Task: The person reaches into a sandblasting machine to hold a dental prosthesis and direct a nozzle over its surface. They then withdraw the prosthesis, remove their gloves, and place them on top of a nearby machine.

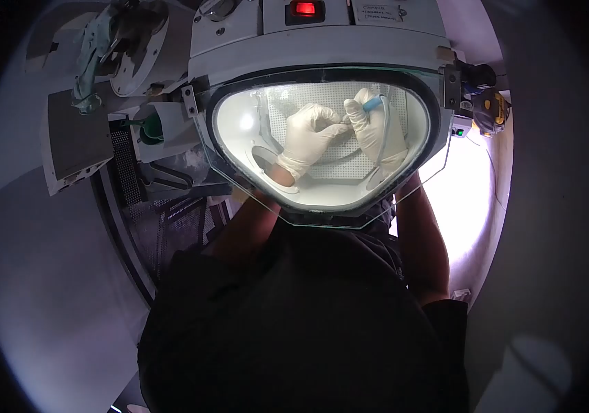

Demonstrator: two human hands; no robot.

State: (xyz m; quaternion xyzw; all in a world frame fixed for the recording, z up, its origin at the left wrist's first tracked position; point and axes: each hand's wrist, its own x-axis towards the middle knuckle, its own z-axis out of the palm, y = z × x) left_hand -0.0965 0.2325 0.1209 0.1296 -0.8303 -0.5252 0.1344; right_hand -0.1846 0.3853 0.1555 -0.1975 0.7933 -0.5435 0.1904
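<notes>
Left hand (pixel 305 135) and right hand (pixel 380 140), both white-gloved, reach from the person's side into a grey cabinet (pixel 318 54), seen through its rounded window (pixel 243 120) above a perforated panel (pixel 279 111). Left: angled inward, thumb and fingers drawn together in a pinch; whether anything sits between them is too small to tell. Right: more upright, fingers closed around a blue handpiece (pixel 372 104), hence the nearer hand. Handpiece: right of the left hand and slightly higher, long axis slanting from upper right down toward the left fingertips, front end hidden by the glove. Pale hose (pixel 386 121): descends from the handpiece's rear along the right hand.
</notes>
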